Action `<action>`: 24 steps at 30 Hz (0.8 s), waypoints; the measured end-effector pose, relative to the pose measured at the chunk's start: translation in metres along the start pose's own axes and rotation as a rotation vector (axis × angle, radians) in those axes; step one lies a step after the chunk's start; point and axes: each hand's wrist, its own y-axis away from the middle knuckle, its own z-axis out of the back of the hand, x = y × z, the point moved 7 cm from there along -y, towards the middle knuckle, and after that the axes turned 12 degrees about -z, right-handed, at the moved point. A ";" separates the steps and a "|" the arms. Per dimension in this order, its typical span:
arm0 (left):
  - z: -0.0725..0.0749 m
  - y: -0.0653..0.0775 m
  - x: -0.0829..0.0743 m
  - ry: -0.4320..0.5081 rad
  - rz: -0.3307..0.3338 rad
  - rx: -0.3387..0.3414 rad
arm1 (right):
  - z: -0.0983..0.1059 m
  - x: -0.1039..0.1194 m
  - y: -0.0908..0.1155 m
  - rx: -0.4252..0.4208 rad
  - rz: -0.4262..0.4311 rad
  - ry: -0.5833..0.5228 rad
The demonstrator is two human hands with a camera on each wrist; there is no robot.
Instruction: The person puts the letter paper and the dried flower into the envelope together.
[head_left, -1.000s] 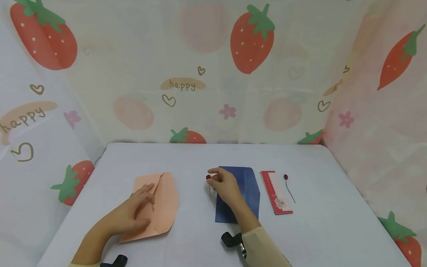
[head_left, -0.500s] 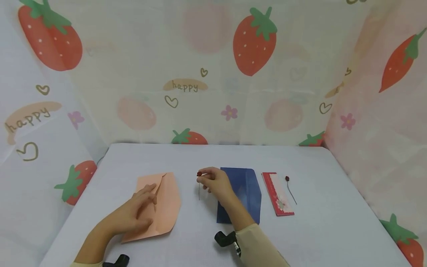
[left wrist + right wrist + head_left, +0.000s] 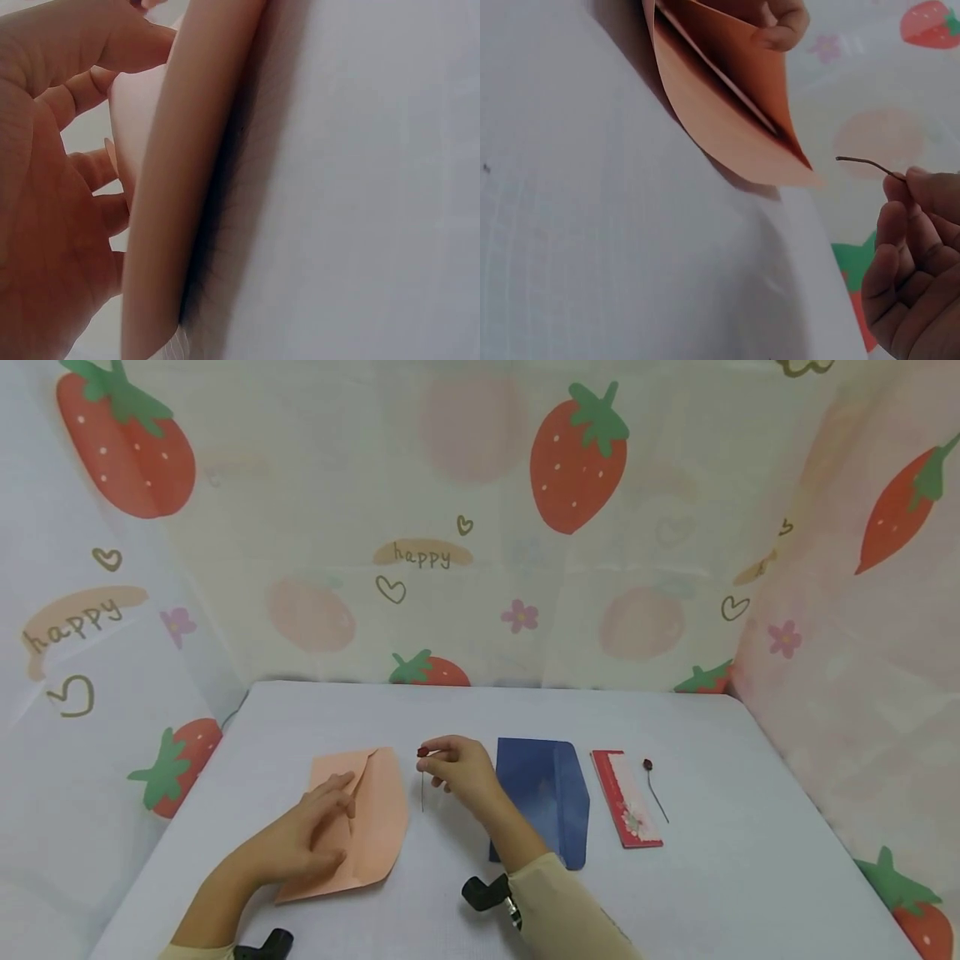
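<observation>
My left hand (image 3: 311, 831) lies over a peach paper envelope (image 3: 384, 827), its bent fingers and thumb gripping it. In the right wrist view the envelope's mouth (image 3: 727, 82) gapes, with fingertips at its upper edge. In the left wrist view the envelope's side (image 3: 187, 150) stands close to the thumb. My right hand (image 3: 461, 772) pinches a small artificial red rose (image 3: 422, 752) just under its bloom, the thin wire stem (image 3: 422, 793) hanging down. Hand and rose are above the table, right of the envelope and apart from it. The right wrist view shows the stem tip (image 3: 851, 159) pointing toward the envelope.
A dark blue envelope (image 3: 528, 785) lies partly behind the right forearm. Farther right are a red and white floral card (image 3: 626, 802) and a second red rose (image 3: 648, 765) with a wire stem. A strawberry-print cloth (image 3: 337, 485) surrounds the white table (image 3: 750, 860).
My right hand has carried the rose leftward from over the blue envelope, closer to the peach one. The left hand stays in place on the peach envelope. The head view has shifted slightly.
</observation>
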 end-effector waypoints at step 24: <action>-0.002 -0.002 0.004 -0.020 -0.017 0.004 | -0.067 -0.008 -0.011 0.056 -0.065 -0.106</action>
